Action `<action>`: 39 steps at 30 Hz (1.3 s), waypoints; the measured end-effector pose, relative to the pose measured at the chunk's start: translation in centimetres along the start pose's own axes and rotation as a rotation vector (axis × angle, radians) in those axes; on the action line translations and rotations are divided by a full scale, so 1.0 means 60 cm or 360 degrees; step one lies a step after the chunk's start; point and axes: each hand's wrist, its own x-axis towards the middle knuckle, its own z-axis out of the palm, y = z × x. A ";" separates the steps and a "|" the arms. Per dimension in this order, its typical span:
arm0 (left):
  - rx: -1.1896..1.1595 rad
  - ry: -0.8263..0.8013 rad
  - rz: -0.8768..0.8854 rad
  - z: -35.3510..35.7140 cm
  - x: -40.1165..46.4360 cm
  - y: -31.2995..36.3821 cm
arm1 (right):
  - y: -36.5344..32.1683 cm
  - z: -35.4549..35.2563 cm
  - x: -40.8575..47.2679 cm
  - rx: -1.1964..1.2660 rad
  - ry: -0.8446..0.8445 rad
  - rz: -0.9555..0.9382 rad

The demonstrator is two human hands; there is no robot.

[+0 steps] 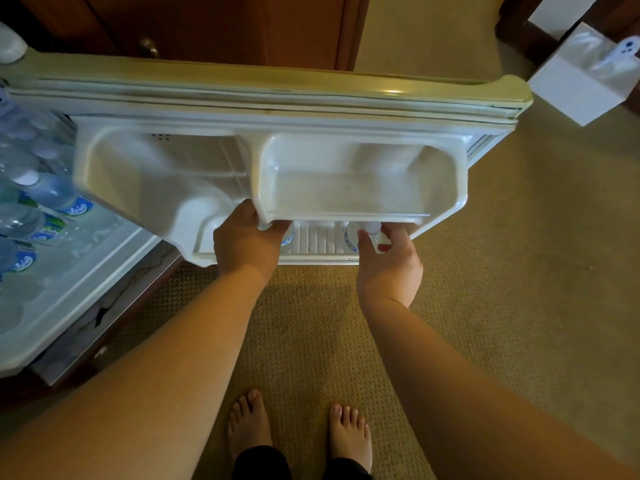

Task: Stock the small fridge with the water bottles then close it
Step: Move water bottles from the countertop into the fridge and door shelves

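Bottles already fill much of the fridge cavity at the left, lying in rows with blue-and-green labels showing, so the stocking looks well advanced. What is in hand now seems to be the door rack: the fridge door stands swung open across the middle of the view, its inner side facing the person, with an empty upper tray and a lower shelf beneath it. The left hand reaches under the upper tray, its fingers curled out of sight round what looks like a bottle with a blue label; the grip itself is hidden. The right hand pinches the white cap of a second bottle between thumb and fingertips, setting it upright on the right part of the lower shelf. Judging from this, these two bottles are among the last to be placed; the door is not yet shut. Bare feet stand on carpet nearby, and a white box sits at far right.
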 end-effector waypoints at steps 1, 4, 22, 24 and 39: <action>-0.0036 -0.0013 -0.0029 0.007 -0.004 0.002 | 0.000 -0.001 0.000 -0.0002 -0.0014 0.0009; -0.0092 -0.0048 -0.0107 0.030 -0.019 0.008 | 0.001 -0.004 0.001 -0.0006 -0.0066 0.0048; -0.0186 -0.0160 -0.0117 0.105 -0.081 0.051 | 0.024 -0.044 -0.014 0.0005 -0.0250 -0.0068; -0.0202 -0.0188 -0.0107 0.096 -0.088 0.040 | 0.029 -0.057 -0.028 -0.0046 -0.0288 -0.0125; -0.0426 0.0415 0.0140 -0.404 -0.351 0.230 | -0.349 -0.313 -0.204 0.0332 -0.0444 -0.1281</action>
